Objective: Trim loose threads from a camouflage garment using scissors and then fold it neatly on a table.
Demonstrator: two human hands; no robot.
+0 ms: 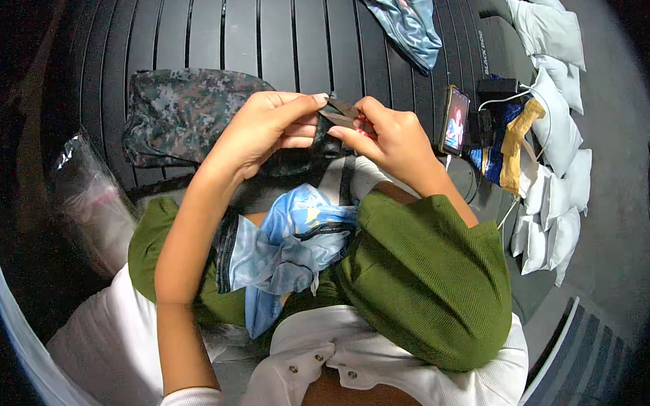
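Observation:
My right hand (395,138) is closed around a small pair of scissors (341,115) with red on the handles. Their two grey blades are spread apart and point left. At the blade tips is my left hand (282,129), thumb and forefinger pressed together; whatever it pinches is too small to make out. Both hands are raised above my lap. Below them a light blue printed garment (279,241) with dark edging lies crumpled on my green-clothed lap. Just beyond my left hand rests a camouflage-patterned cloth bundle (190,111).
The black slatted table (238,32) holds another blue garment (408,21) at the far right. A lit phone (454,121) stands at right beside cables and a blue-and-gold bag (515,151). Several white pillow-like packs (546,34) line the right side. Clear plastic (93,198) lies left.

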